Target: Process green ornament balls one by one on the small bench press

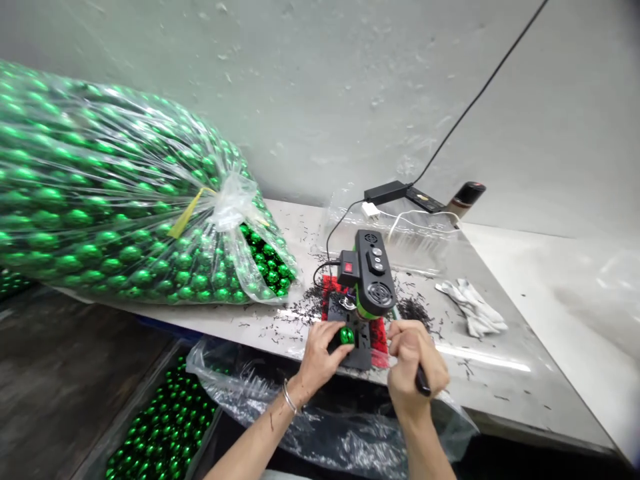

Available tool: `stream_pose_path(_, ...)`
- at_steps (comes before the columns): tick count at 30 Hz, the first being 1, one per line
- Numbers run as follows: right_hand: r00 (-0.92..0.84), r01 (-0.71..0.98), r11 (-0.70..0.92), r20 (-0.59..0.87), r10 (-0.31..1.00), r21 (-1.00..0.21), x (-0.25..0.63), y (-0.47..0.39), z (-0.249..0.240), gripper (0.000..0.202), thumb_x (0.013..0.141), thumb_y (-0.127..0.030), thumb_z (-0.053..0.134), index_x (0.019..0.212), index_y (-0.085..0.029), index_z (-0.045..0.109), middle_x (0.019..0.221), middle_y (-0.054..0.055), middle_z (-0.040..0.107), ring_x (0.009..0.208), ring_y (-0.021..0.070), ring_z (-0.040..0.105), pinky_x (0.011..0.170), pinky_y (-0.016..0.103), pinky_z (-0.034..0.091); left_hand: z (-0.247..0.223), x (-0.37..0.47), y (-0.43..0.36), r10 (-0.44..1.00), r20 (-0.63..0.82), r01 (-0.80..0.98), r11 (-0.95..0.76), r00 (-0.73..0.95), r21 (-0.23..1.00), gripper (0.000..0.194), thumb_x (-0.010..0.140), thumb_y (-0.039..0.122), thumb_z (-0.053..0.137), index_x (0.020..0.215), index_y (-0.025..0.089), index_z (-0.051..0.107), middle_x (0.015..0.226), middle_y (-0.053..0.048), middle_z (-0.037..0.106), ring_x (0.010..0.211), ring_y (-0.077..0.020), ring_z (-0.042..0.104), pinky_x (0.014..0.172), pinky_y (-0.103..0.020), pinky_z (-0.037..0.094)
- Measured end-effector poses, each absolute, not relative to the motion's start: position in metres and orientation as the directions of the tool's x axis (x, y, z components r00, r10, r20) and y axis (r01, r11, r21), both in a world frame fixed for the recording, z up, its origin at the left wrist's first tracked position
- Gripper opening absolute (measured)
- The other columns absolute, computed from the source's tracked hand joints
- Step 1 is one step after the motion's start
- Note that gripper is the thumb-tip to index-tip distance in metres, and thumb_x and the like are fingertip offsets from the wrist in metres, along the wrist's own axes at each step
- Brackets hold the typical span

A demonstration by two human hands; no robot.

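Note:
A small black bench drill press with green trim stands on the table. Below its head, my left hand pinches a shiny green ball between thumb and fingers, over the black base. To the right of the machine, my right hand is closed round a black lever handle, whose lower end sticks out of the fist. A thin rod runs from the machine toward that fist. The drill's tip is hidden by the head. Under the base lies a red sheet.
A large clear bag of green balls fills the left. More balls lie in a lined bin below. Black shavings surround the machine. White gloves, a power adapter with cables and a dark-capped bottle are to the right and behind.

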State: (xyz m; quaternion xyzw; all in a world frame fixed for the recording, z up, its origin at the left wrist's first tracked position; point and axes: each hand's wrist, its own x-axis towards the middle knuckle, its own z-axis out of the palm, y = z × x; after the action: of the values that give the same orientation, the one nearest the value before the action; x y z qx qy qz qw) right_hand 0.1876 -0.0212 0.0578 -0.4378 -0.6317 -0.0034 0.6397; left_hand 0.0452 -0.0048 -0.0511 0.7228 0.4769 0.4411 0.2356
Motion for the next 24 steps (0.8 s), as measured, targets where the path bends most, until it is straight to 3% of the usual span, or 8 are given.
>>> stream_pose_path(2, 0.212, 0.546, 0.616, 0.805, 0.554, -0.568, 0.187, -0.021, 0.064, 0.031, 0.093, -0.008, 0.043, 0.065, -0.021, 0.045, 0.062, -0.001, 0.050, 0.065, 0.0138, 0.056, 0.058, 0.029, 0.041, -0.051, 0.035, -0.026, 0.877, 0.433, 0.495, -0.477, 0.210, 0.726, 0.041, 0.089, 0.031, 0.067, 0.129, 0.026, 0.063, 0.116, -0.011, 0.072, 0.108, -0.0310, 0.064, 0.096, -0.050, 0.053)
stream_pose_path(4, 0.214, 0.546, 0.638, 0.827, 0.520, -0.543, 0.186, -0.020, 0.062, 0.031, 0.092, -0.007, 0.044, 0.064, -0.021, 0.045, 0.059, -0.002, 0.048, 0.062, 0.0142, 0.055, 0.057, 0.029, 0.040, -0.050, 0.024, -0.041, 0.842, 0.473, 0.523, -0.535, 0.261, 0.664, 0.057, 0.085, 0.043, 0.071, 0.138, 0.029, 0.055, 0.122, -0.012, 0.069, 0.111, -0.0333, 0.064, 0.096, -0.051, 0.054)
stream_pose_path(7, 0.189, 0.556, 0.669, 0.859, 0.475, -0.493, 0.185, -0.018, 0.053, 0.031, 0.090, -0.004, 0.044, 0.064, -0.021, 0.044, 0.058, -0.003, 0.045, 0.061, 0.0137, 0.055, 0.056, 0.028, 0.041, -0.039, 0.005, -0.034, 0.795, 0.562, 0.643, -0.556, 0.227, 0.527, 0.065, 0.086, 0.053, 0.066, 0.143, 0.025, 0.050, 0.130, -0.015, 0.065, 0.116, -0.0344, 0.062, 0.095, -0.051, 0.054)
stream_pose_path(10, 0.155, 0.563, 0.683, 0.871, 0.466, -0.466, 0.185, -0.018, 0.049, 0.031, 0.088, 0.000, 0.044, 0.064, -0.020, 0.042, 0.059, -0.003, 0.045, 0.063, 0.0133, 0.056, 0.057, 0.027, 0.041, -0.013, -0.020, 0.013, 0.768, 0.630, 0.861, -0.392, 0.112, 0.324, 0.037, 0.098, 0.025, 0.050, 0.133, 0.015, 0.059, 0.130, -0.018, 0.065, 0.120, -0.0319, 0.060, 0.098, -0.049, 0.050)
stream_pose_path(13, 0.144, 0.562, 0.690, 0.875, 0.462, -0.456, 0.185, -0.019, 0.050, 0.031, 0.087, 0.001, 0.044, 0.065, -0.020, 0.042, 0.059, -0.003, 0.045, 0.063, 0.0129, 0.056, 0.056, 0.026, 0.040, 0.012, -0.046, 0.066, 0.851, 0.521, 0.982, -0.148, 0.064, 0.121, 0.041, 0.092, 0.005, 0.044, 0.128, 0.010, 0.063, 0.129, -0.020, 0.065, 0.125, -0.0350, 0.056, 0.101, -0.051, 0.045)
stream_pose_path(17, 0.137, 0.571, 0.689, 0.880, 0.456, -0.446, 0.184, -0.019, 0.052, 0.031, 0.087, 0.002, 0.042, 0.065, -0.020, 0.042, 0.059, -0.004, 0.044, 0.063, 0.0125, 0.055, 0.056, 0.025, 0.040, 0.020, -0.065, 0.099, 0.925, 0.331, 0.982, -0.163, 0.184, -0.091, 0.047, 0.085, -0.004, 0.041, 0.126, 0.004, 0.063, 0.124, -0.023, 0.066, 0.135, -0.0397, 0.047, 0.109, -0.059, 0.034)
stream_pose_path(21, 0.127, 0.576, 0.685, 0.877, 0.464, -0.446, 0.184, -0.019, 0.051, 0.031, 0.088, 0.001, 0.041, 0.065, -0.020, 0.041, 0.060, -0.003, 0.044, 0.064, 0.0121, 0.055, 0.056, 0.025, 0.040, 0.019, -0.069, 0.101, 0.911, 0.336, 0.971, -0.210, 0.237, -0.115, 0.049, 0.084, -0.005, 0.040, 0.127, 0.006, 0.062, 0.114, -0.021, 0.070, 0.132, -0.0366, 0.051, 0.117, -0.061, 0.021)
stream_pose_path(24, 0.130, 0.578, 0.679, 0.873, 0.470, -0.452, 0.184, -0.020, 0.049, 0.031, 0.088, 0.001, 0.041, 0.066, -0.020, 0.043, 0.061, -0.003, 0.046, 0.064, 0.0120, 0.055, 0.055, 0.025, 0.041, 0.029, -0.071, 0.097, 0.889, 0.420, 0.968, -0.237, 0.183, 0.078, 0.036, 0.089, 0.006, 0.049, 0.122, 0.008, 0.065, 0.113, -0.021, 0.070, 0.125, -0.0363, 0.056, 0.115, -0.060, 0.026)
